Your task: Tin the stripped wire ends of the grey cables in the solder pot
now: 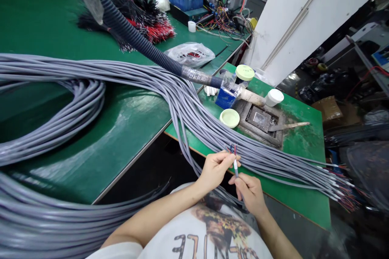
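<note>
Close to my body, my right hand is closed round a grey cable just below its stripped end. A white sleeve shows on the cable there, with thin red and dark wires fanning out above it. My left hand pinches those wires between thumb and fingers; which strands it grips is hidden. Just beyond both hands, a thick bundle of grey cables runs across the tables, ending at the right in white sleeves and red and dark wire ends.
A solder pot with a flat blade across it sits on the small green table. Around it are a white cup, pale round containers and a ribbed hose. More coiled cable lies at left.
</note>
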The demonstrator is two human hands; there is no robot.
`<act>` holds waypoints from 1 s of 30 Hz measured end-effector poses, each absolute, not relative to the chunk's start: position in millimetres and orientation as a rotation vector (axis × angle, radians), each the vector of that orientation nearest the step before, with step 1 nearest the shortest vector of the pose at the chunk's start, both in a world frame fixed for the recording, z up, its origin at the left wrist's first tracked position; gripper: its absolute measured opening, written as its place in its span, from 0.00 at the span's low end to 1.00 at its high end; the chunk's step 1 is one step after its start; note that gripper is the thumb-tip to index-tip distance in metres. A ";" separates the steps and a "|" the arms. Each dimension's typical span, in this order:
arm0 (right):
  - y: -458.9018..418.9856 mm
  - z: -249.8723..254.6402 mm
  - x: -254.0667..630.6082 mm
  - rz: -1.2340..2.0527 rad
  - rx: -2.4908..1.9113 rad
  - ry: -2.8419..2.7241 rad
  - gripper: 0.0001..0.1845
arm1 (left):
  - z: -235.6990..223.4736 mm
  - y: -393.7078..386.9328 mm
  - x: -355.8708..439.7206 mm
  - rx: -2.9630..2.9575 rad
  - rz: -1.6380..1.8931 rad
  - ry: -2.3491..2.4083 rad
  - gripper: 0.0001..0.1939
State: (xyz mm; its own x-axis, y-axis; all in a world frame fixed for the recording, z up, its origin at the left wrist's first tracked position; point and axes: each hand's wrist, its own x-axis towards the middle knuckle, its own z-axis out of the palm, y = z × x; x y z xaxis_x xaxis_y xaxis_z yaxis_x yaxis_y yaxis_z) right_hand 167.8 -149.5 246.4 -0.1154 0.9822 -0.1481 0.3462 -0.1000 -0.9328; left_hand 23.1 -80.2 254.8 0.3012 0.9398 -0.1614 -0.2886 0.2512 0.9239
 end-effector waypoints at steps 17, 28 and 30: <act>-137.2 260.5 171.1 1.074 -1.554 -1.504 0.17 | 255.5 -80.1 34.5 0.826 1.041 0.830 0.17; -138.8 248.5 172.0 1.279 -1.413 -1.322 0.19 | 251.3 -80.8 36.6 0.717 1.063 0.873 0.18; -138.8 248.5 171.7 1.284 -1.413 -1.311 0.19 | 251.7 -80.6 36.6 0.715 1.067 0.872 0.18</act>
